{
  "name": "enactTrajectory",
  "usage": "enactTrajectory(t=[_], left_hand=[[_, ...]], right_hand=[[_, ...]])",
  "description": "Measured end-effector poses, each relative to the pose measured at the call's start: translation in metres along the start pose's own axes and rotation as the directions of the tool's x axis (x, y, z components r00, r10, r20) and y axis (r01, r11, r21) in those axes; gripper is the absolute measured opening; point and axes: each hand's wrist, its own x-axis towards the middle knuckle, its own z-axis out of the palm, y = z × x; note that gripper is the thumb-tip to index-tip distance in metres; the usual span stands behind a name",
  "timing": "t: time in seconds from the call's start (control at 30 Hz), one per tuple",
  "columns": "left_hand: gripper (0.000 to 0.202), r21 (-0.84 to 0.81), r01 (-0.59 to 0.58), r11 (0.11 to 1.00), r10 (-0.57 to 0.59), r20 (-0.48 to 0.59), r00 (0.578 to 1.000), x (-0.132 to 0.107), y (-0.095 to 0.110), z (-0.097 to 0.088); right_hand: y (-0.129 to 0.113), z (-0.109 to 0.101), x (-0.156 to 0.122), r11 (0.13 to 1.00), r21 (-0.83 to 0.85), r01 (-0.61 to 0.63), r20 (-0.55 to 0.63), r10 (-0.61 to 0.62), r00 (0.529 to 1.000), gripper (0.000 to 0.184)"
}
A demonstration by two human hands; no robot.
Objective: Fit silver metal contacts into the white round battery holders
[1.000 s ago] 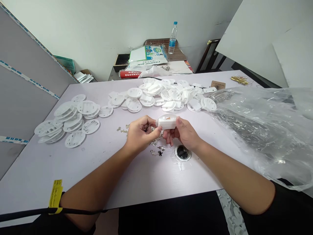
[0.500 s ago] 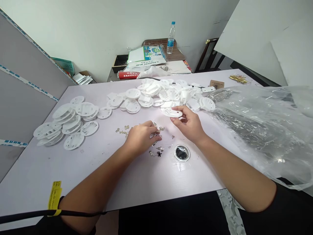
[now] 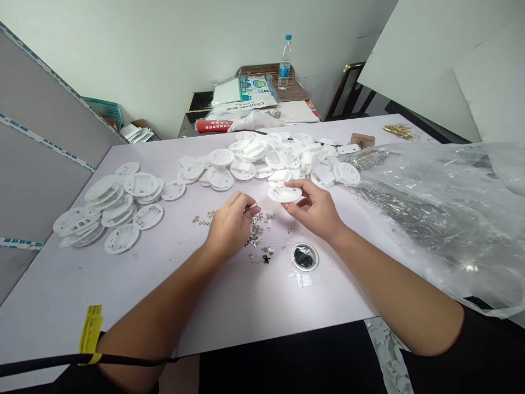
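Observation:
My right hand [image 3: 314, 210] grips the edge of a white round plastic disc [image 3: 283, 193] between thumb and fingers. The disc is held tilted above the table, with moulded slots on its face. To its left, my left hand [image 3: 232, 223] is closed in a pinch. What lies between those fingertips is too small to make out. Beneath and beside the left hand, small metal clips [image 3: 256, 232] are scattered in a loose heap, partly hidden by the hand. More clips [image 3: 200, 220] lie to its left.
Stacks of white discs [image 3: 117, 202] stand at the left, and a larger pile [image 3: 246, 158] spreads along the back. A round black-centred piece [image 3: 304, 256] lies before my right wrist. A clear plastic bag [image 3: 430, 213] covers the right side; brass-coloured parts [image 3: 398, 131] lie beyond it.
My left hand has risen off the metal clips with its fingertips pinched, uncovering more of the heap. My right hand has shifted the disc slightly left and nearer.

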Motion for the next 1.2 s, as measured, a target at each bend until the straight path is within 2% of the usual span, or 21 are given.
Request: enactTrajectory(t=[0.07, 0.13, 0.2, 0.3, 0.4, 0.73, 1.03, 1.2], left_hand=[[0.013, -0.123, 0.104, 0.987, -0.109, -0.038, 0.993, 0.001, 0.001, -0.002], [0.014, -0.234, 0.186, 0.954, -0.198, -0.027, 0.980, 0.001, 0.001, -0.003], [0.015, -0.276, 0.214, 0.937, -0.228, -0.019, 0.974, 0.001, 0.002, -0.001], [0.012, -0.195, 0.114, 0.974, -0.129, -0.066, 0.989, 0.000, 0.003, 0.004], [0.012, -0.092, 0.026, 0.995, -0.034, -0.084, 0.996, -0.001, 0.002, 0.007], [0.009, 0.204, 0.076, 0.976, -0.085, 0.039, 0.996, -0.002, 0.000, 0.006], [0.011, 0.221, 0.074, 0.972, -0.096, 0.090, 0.991, -0.004, 0.004, 0.004], [0.014, 0.105, 0.105, 0.989, -0.115, 0.093, 0.989, -0.004, 0.004, 0.004]], right_hand=[[-0.002, 0.002, -0.002, 0.998, -0.036, 0.055, 0.042, -0.053, 0.998, 0.044], [-0.005, 0.005, -0.005, 0.989, -0.072, 0.132, 0.102, -0.125, 0.987, 0.048], [-0.007, 0.008, -0.008, 0.970, -0.093, 0.223, 0.155, -0.207, 0.966, 0.049], [-0.007, 0.012, -0.010, 0.939, -0.104, 0.328, 0.176, -0.307, 0.935, 0.050], [-0.007, 0.012, -0.010, 0.916, -0.130, 0.379, 0.149, -0.360, 0.921, 0.050], [-0.005, 0.009, -0.008, 0.861, -0.222, 0.458, 0.130, -0.439, 0.889, 0.044], [-0.008, 0.011, -0.008, 0.786, -0.306, 0.538, 0.182, -0.506, 0.843, 0.039], [-0.007, 0.012, -0.008, 0.812, -0.234, 0.534, 0.153, -0.512, 0.845, 0.034]])
